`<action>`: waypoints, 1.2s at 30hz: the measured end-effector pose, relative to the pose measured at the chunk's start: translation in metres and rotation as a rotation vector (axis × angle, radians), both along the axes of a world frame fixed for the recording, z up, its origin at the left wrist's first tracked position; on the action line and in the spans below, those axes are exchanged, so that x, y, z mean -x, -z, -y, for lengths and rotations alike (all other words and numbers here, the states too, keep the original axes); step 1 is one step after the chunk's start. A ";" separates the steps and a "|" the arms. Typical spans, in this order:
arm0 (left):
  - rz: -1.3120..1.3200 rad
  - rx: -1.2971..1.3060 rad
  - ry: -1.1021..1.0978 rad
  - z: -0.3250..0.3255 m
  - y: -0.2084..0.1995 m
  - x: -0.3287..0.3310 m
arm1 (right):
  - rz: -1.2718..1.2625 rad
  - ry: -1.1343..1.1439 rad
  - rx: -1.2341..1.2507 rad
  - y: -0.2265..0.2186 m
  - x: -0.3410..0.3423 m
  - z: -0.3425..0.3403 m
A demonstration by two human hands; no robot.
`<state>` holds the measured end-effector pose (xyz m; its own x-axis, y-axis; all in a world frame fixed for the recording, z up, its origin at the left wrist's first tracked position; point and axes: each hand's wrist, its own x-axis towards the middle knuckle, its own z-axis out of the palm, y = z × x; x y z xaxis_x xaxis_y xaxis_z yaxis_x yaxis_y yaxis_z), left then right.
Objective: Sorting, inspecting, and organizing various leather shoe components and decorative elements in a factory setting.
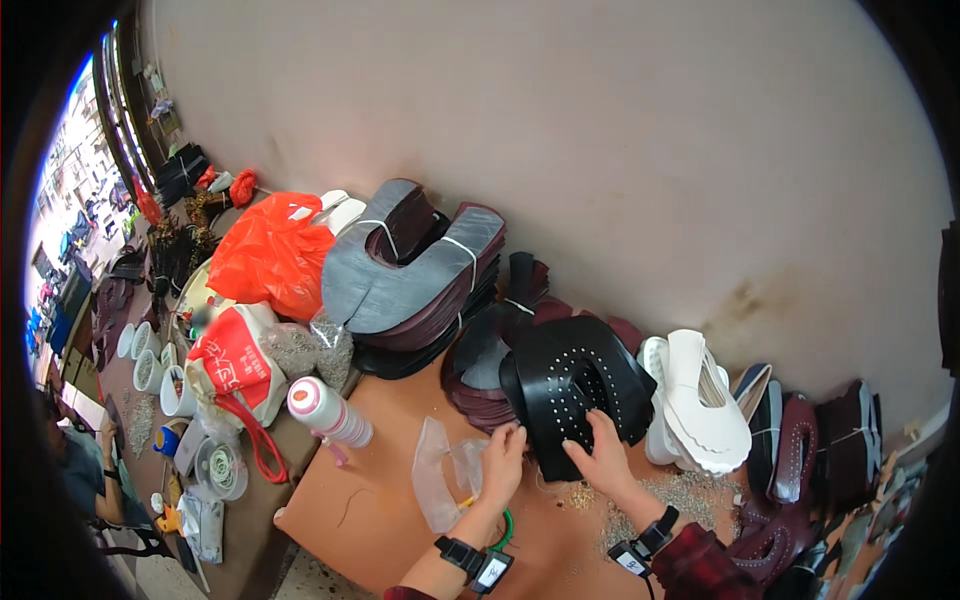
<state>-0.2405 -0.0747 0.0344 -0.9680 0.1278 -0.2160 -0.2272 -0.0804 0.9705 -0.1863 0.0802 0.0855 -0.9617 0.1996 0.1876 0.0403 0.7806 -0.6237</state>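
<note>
A black leather shoe upper (545, 350), curved and dotted with small pale holes or studs, lies on a stack in front of me. My left hand (503, 462) is at its lower left edge, with fingers bunched together; whatever they pinch is too small to make out. Over the near part of the same upper, my right hand (605, 462) has its thumb and forefinger spread apart, touching the leather. Small gold and silver studs (680, 495) lie scattered beside my right wrist. Below my left hand are a clear plastic bag (432, 480) and a green ring-shaped handle (505, 530).
Bundled grey and maroon pieces (400, 280) stand behind, against the wall. White uppers (700, 405) and more dark bundles (850, 440) are to the right. On the left are a pink-and-white bottle (335, 412), an orange bag (270, 255) and several white tubs (178, 392). Another person (85, 460) sits far left.
</note>
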 end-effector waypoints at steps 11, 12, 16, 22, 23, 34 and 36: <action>-0.241 0.333 0.179 -0.013 -0.009 0.006 | 0.132 -0.048 0.114 0.005 0.042 -0.016; -0.255 0.419 0.244 -0.015 -0.021 0.007 | 0.180 -0.058 0.111 0.003 0.040 -0.017; -0.570 0.588 0.278 -0.029 -0.055 0.010 | 0.340 0.005 0.376 -0.026 0.041 -0.015; -0.783 0.455 0.233 -0.069 -0.065 0.003 | 0.319 0.125 1.359 -0.013 0.028 -0.032; -0.828 0.468 0.242 -0.074 -0.070 0.000 | 0.292 0.121 1.453 -0.013 0.021 -0.037; -0.746 0.550 0.100 -0.041 -0.056 0.005 | 0.249 0.165 1.000 -0.002 0.030 -0.023; -0.697 0.682 0.064 -0.020 -0.048 0.012 | 0.300 0.174 0.756 0.002 0.038 -0.008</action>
